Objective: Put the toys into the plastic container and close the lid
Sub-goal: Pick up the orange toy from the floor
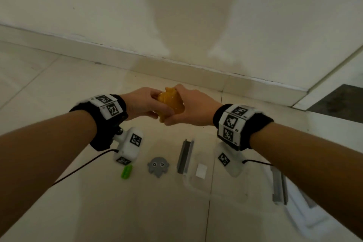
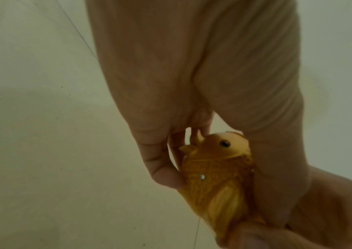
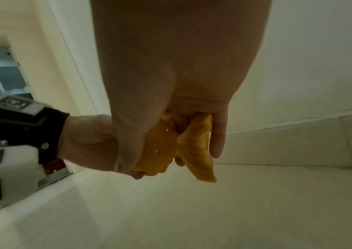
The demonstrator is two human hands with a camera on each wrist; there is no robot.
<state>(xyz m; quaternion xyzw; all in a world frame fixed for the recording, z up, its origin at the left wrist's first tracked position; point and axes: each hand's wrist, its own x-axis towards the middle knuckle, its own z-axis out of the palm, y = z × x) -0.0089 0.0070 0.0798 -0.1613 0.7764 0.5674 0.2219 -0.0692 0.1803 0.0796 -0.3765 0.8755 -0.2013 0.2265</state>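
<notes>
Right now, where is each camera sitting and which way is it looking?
Head: on the head, looking down at the floor; both forearms, left hand and right hand grip the fish.
Left wrist: along the left hand at the fish's head.
Right wrist: along the right hand at the fish's tail.
All three share the fish.

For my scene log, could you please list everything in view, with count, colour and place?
Fish toy: one, orange, held above the floor between both hands.
Round toy with eyes: one, grey, on the floor left of the container.
Small ridged toy: one, green, on the floor furthest left.
Plastic container: one, clear with grey clips, open on the floor.
Lid: one, clear, on the floor at right.
Wrist units: two, black and white.
Left hand: grips the fish.
Right hand: grips the fish.
</notes>
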